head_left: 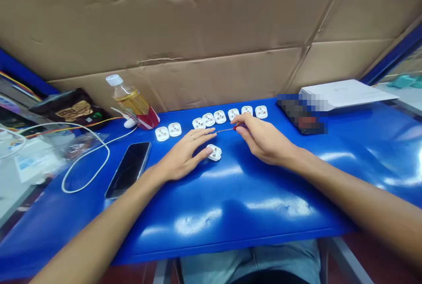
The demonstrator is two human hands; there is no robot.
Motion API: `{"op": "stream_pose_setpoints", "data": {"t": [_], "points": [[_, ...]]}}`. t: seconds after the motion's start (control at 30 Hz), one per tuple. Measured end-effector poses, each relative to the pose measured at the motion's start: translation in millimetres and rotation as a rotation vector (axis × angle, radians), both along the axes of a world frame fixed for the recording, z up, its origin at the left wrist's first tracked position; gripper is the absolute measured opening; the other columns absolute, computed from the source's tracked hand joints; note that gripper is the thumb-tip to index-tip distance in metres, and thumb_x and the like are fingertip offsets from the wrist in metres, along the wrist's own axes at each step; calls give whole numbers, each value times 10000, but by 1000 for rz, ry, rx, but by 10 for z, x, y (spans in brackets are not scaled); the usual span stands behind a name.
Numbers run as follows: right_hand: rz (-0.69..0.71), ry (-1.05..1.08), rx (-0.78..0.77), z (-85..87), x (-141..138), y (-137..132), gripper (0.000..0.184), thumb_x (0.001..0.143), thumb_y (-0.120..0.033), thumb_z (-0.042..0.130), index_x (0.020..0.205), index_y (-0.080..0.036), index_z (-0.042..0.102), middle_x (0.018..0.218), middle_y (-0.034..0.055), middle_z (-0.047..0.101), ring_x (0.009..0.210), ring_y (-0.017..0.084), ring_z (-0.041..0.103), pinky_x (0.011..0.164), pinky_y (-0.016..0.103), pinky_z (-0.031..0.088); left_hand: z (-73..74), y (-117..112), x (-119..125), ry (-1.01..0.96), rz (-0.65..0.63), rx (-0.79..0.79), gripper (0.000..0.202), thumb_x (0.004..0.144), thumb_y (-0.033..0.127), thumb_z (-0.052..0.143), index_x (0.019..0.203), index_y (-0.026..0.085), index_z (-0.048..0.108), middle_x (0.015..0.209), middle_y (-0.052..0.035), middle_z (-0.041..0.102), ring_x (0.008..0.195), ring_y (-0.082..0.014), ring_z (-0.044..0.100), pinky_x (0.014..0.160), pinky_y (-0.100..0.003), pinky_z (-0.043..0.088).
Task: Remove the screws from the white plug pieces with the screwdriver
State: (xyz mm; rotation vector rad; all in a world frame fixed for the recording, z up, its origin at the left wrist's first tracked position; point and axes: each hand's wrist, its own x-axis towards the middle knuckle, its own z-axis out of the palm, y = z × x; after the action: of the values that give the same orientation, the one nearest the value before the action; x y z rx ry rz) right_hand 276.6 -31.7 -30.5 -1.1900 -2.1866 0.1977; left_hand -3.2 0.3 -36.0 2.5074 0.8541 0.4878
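My right hand (263,139) is closed on a thin screwdriver (227,130) with a red handle, mostly hidden in the fingers. Its shaft points left to the fingertips of my left hand (184,154), where something small and metallic shows, too small to name. The left fingers lie stretched out, one with a ring, and the thumb touches the edge of a white square plastic part (216,153) with metal pieces in it. Behind the hands stands a row of similar white parts (219,117), several in all. Two more white parts (174,129) lie to the left.
On the left are a drink bottle (135,103), a dark pouch (79,110), a phone (130,167) and a looped white cable (107,152). A partly blurred dark object (300,117) and a white box (349,92) are at the back right. Cardboard (198,24) lines the blue table's (231,213) rear.
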Motion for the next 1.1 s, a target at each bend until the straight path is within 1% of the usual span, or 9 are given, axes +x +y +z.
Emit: {"op": "stream_pose_setpoints", "data": {"t": [0.13,0.27,0.4,0.5,0.57,0.7,0.8,0.9,1.1], "points": [[-1,15,2,-3,-11,1,243,1095,-279,399,1265,-207,556,1229,134,728,1112,275,710,922,420,568,-32,15,23,6,-15,9,532,1112,480,423,1566,223,524,1651,-108,473,1550,-292,400,1313,-546,290],[-5,23,5,-6,-15,3,242,1094,-280,405,1268,-211,559,1220,129,730,1117,273,710,932,421,569,-61,29,41,14,-18,17,541,1114,470,421,1580,208,501,1645,-104,485,1558,-280,383,1317,-527,292],[-21,32,29,5,4,6,244,1095,-276,401,1267,-210,561,1197,121,741,1068,263,724,910,411,566,-61,31,20,-22,-8,33,512,1110,454,433,1556,221,530,1628,-105,504,1545,-297,401,1309,-543,300],[-50,52,64,35,20,-6,225,1088,-274,420,1232,-208,580,1126,112,760,964,257,736,842,392,560,-22,23,-13,-63,37,69,496,1084,464,500,1507,215,573,1589,-131,531,1493,-319,453,1277,-541,339],[-52,62,93,59,25,-23,206,1082,-270,437,1197,-209,596,1071,101,769,906,251,736,794,374,551,15,18,-30,-75,75,93,494,1051,479,570,1456,198,603,1498,-146,588,1397,-322,527,1217,-522,403],[6,64,168,99,23,-66,175,1074,-227,452,1152,-209,607,1025,81,780,852,224,738,758,341,545,69,10,-38,-76,93,73,501,970,536,686,1337,196,662,1229,-114,682,1150,-286,626,1038,-454,503],[59,56,225,122,21,-98,168,1067,-188,451,1134,-211,603,1001,70,784,827,208,743,735,325,548,79,0,-37,-63,71,27,558,900,586,758,1306,210,687,1126,-87,695,1054,-264,642,945,-408,519],[143,31,258,129,20,-124,160,1055,-164,461,1119,-211,601,948,50,780,803,189,744,713,299,547,71,-10,-37,-52,51,-4,593,861,597,799,1300,211,701,1126,-82,715,1032,-256,647,936,-396,515],[224,17,218,99,6,-145,162,1045,-168,484,1165,-205,587,946,28,773,820,167,746,730,265,541,35,-1,-32,-51,-15,-40,497,933,532,752,1327,231,706,1252,-84,742,1152,-269,650,1007,-406,503]]}}
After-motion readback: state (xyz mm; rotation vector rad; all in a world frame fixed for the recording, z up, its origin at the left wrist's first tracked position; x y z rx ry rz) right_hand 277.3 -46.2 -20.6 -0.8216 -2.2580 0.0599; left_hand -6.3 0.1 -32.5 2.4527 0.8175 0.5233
